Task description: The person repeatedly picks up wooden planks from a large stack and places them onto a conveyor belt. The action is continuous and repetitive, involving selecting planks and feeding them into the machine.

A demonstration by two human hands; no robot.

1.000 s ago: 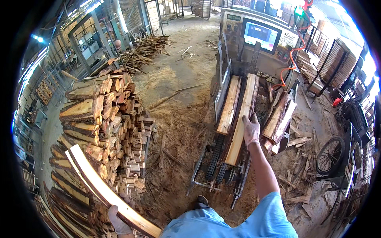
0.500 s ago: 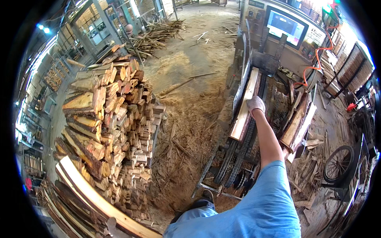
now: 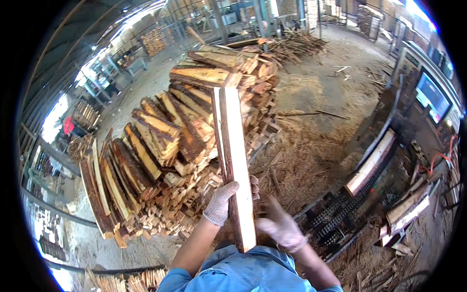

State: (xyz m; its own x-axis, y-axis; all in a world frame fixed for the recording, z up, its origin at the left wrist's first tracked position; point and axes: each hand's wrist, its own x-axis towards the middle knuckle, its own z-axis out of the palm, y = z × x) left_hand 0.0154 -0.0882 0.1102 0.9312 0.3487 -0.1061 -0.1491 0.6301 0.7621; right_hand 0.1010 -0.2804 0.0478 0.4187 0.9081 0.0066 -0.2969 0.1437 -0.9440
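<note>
A long bark-edged wooden plank (image 3: pixel 237 146) stands tilted up in front of my body, its pale sawn face toward me. My left hand (image 3: pixel 222 200), in a light knit glove, is closed around its lower part. The thumb lies on the near face and fingertips show past the right edge. Beside the plank's lower end is my right hand (image 3: pixel 283 228), gloved too and blurred by motion. Its fingers look spread, and it appears apart from the wood. Another plank (image 3: pixel 372 163) lies on the chain-conveyor machine (image 3: pixel 335 214) to the right.
A big stack of bark-edged timber (image 3: pixel 194 117) rises ahead and left, with loose slabs (image 3: pixel 114 182) at its left end. A screen (image 3: pixel 433 97) is mounted on the machine. More cut wood (image 3: pixel 406 209) lies right of the conveyor. Sawdust and scraps cover the floor (image 3: pixel 311 131).
My view has swung left toward the timber stack. My right hand has come off the plank on the conveyor. My left hand now holds a plank upright before me.
</note>
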